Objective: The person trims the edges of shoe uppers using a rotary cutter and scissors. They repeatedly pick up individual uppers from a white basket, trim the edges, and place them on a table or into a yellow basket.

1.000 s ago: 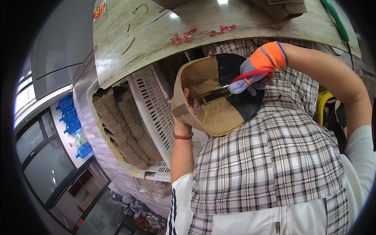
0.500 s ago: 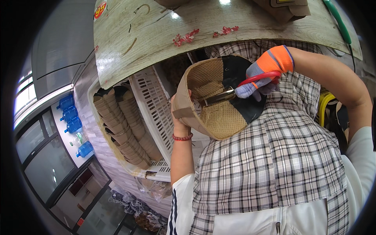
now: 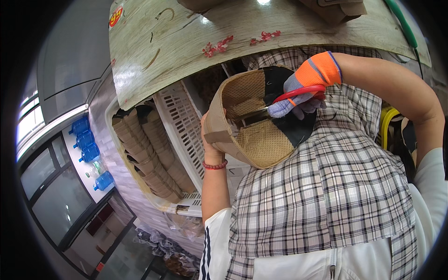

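A hollow tan fabric piece point(image 3: 263, 142), lined with honeycomb mesh and with a black section on its right, is held open in front of my lap. My left hand point(image 3: 210, 133) grips it from the outer left side; most of the fingers are hidden behind the wall. On my right hand point(image 3: 298, 95) is an orange and grey glove, closed around red-handled scissors point(image 3: 305, 91). The scissor blades reach inside the piece against the mesh lining. What lies between the blade tips cannot be made out.
Beyond the piece is a wood-patterned table point(image 3: 186, 65) with thread scraps on it and a green-handled tool point(image 3: 403, 25). At left, a white plastic crate point(image 3: 179, 121) holds stacks of similar tan pieces point(image 3: 147, 149). A yellow-rimmed container point(image 3: 386, 128) stands at right.
My right hand has moved slightly left, pushing the scissors farther into the tan piece. My left hand keeps its grip, and the piece has barely moved.
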A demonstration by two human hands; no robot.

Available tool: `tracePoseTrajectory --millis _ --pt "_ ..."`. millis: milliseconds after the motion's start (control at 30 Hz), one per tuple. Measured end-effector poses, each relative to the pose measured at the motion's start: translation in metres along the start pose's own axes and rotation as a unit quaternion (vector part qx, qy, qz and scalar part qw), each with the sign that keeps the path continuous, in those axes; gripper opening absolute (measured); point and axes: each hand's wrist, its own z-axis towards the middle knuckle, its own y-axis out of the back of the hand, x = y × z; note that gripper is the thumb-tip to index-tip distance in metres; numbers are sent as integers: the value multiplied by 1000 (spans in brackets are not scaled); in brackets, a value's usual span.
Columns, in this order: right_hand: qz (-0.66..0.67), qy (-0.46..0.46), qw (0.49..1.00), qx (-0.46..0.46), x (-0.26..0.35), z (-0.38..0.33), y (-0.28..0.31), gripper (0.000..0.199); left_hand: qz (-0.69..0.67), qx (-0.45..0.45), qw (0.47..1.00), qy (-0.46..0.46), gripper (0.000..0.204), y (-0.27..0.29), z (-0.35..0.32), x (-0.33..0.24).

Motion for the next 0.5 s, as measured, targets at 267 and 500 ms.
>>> tracePoseTrajectory --millis 267,500 --pt "27 20 999 6 -2 -6 -5 101 23 4 1000 -7 42 -7 -2 -5" --pt "64 -11 998 5 1 -11 -7 78 -16 -15 999 23 47 -2 -2 -6"
